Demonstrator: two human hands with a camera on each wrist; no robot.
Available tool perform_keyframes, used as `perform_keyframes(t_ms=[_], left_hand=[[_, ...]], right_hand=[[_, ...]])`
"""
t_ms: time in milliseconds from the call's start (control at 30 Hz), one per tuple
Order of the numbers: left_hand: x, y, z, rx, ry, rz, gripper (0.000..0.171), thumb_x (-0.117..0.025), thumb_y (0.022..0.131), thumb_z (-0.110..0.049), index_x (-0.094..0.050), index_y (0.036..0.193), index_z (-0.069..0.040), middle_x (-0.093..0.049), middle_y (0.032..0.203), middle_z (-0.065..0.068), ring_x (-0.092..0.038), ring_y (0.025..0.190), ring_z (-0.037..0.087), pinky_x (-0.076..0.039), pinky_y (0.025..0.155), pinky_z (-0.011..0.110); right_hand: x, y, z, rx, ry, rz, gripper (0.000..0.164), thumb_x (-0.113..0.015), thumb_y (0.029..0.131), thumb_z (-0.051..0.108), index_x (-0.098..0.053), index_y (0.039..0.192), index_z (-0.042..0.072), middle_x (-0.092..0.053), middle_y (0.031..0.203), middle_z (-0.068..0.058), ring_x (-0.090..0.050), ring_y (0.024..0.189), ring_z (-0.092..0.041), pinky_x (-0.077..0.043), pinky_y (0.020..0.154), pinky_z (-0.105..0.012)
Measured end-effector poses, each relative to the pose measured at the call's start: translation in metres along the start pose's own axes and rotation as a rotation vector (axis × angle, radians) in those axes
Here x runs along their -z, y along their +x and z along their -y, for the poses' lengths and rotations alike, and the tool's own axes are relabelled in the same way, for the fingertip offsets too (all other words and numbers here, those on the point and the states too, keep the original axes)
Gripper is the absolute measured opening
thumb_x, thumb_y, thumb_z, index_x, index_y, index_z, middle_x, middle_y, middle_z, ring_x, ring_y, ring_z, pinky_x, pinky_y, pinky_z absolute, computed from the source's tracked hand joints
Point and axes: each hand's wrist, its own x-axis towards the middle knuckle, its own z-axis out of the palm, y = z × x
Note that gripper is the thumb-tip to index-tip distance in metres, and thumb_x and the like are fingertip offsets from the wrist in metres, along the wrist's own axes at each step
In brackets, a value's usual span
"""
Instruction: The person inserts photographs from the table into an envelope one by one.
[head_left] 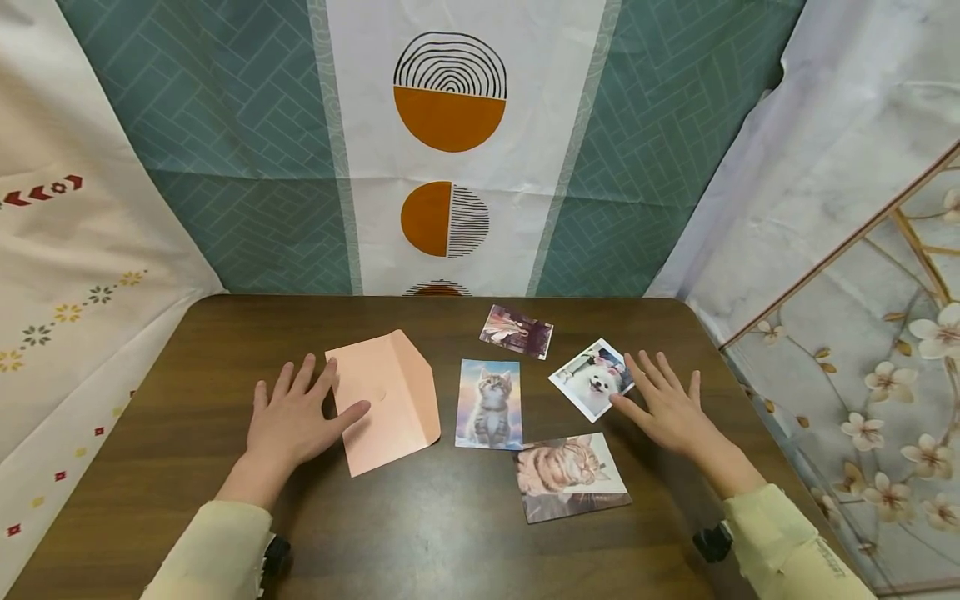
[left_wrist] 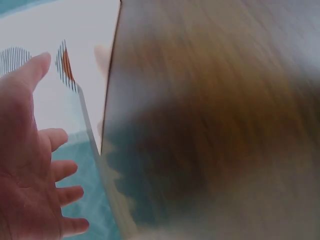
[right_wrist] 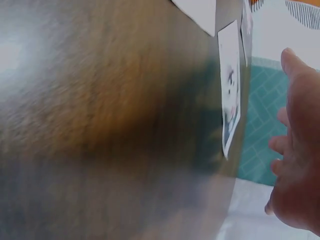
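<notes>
My left hand (head_left: 296, 417) is spread with straight fingers at the left side of a pink envelope (head_left: 378, 408), its thumb overlapping the envelope in the head view. The envelope's flap (head_left: 420, 387) lies opened out to the right. My right hand (head_left: 667, 404), also spread and holding nothing, is beside a white-bordered photo of a white dog (head_left: 588, 383), thumb and index finger at its right edge. In the left wrist view the left hand (left_wrist: 25, 155) shows its palm and separated fingers. The right hand (right_wrist: 300, 145) appears above the dog photo in the right wrist view.
Between the hands lie a kitten photo (head_left: 491, 408), a photo of a striped cat (head_left: 566, 475) whose corner meets it, and a small dark reddish picture (head_left: 517, 332) farther back. All rest on a brown wooden table (head_left: 420, 542). Patterned cloth (head_left: 262, 167) hangs behind its far edge.
</notes>
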Motion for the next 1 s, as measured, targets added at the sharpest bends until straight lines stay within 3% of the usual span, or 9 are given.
perform_keyframes(t_ms=[200,600,1000], left_hand=[[-0.006,0.011,-0.024,-0.019,-0.007,0.029,0.104,-0.046,0.097,-0.082,-0.029,0.169,-0.01,-0.017,0.174,0.029,-0.016,0.157,0.058,-0.008,0.12,0.079],[-0.019,0.023,-0.053,-0.004,0.001,0.05,0.098,-0.053,0.1,-0.071,-0.028,0.169,-0.005,-0.019,0.172,0.033,-0.019,0.156,0.06,-0.015,0.119,0.079],[-0.031,0.027,-0.065,0.058,0.006,0.038,0.1,-0.059,0.099,-0.064,-0.033,0.16,0.01,-0.024,0.164,0.042,-0.03,0.148,0.058,-0.029,0.11,0.074]], right_hand=[[-0.001,0.013,0.017,0.055,0.006,0.016,0.084,-0.052,0.107,0.06,-0.024,0.171,0.013,-0.016,0.176,-0.022,-0.005,0.163,-0.047,0.011,0.115,-0.083],[-0.012,0.047,0.049,0.17,0.026,0.048,0.081,-0.055,0.108,0.054,-0.027,0.17,0.009,-0.027,0.173,-0.023,-0.016,0.162,-0.045,0.0,0.121,-0.078],[-0.026,0.072,0.08,0.268,0.043,0.107,0.078,-0.06,0.106,0.051,-0.039,0.164,0.003,-0.036,0.169,-0.022,-0.024,0.16,-0.044,-0.013,0.124,-0.072]])
